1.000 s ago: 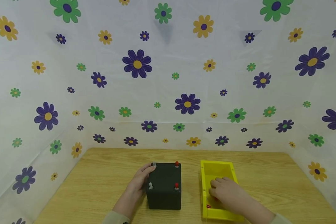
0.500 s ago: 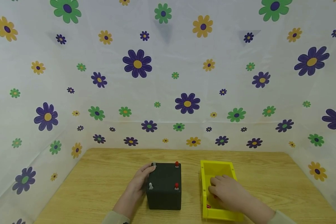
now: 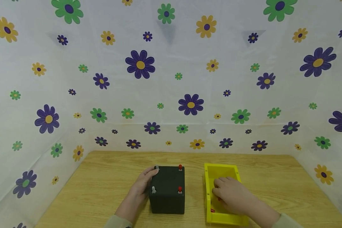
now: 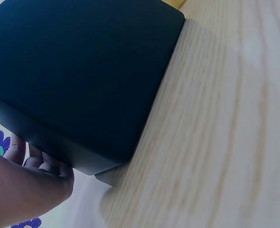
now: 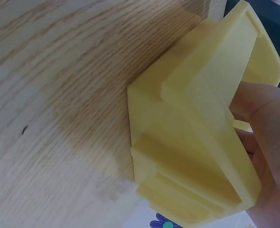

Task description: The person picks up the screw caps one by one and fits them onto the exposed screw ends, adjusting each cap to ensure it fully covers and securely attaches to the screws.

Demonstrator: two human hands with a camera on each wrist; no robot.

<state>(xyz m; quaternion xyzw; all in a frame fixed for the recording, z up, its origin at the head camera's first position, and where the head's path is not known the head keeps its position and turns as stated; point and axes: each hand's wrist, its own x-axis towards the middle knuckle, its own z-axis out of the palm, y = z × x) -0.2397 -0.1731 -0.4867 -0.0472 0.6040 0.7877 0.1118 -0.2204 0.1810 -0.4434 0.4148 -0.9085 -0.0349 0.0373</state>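
A black box (image 3: 167,180) stands on the table, with two bare silver switch levers (image 3: 153,189) on its left and two red-capped ones (image 3: 180,189) on its right. My left hand (image 3: 141,183) holds the box by its left side, fingertips at the far left corner. In the left wrist view its fingers (image 4: 45,164) bend against the dark wall. My right hand (image 3: 233,194) reaches into a yellow bin (image 3: 226,218), fingers bent downward. A small red piece (image 3: 219,199) shows beneath them; whether they pinch it is hidden. Another red piece (image 3: 212,210) lies near the bin's front left corner.
The wooden table (image 3: 108,177) runs back to a white flowered sheet (image 3: 171,95), which also rises at both sides. A strip of tabletop separates the box from the bin.
My right hand has shifted slightly left inside the bin, and a red piece has come into sight under its fingers. My left hand and the box have stayed put.
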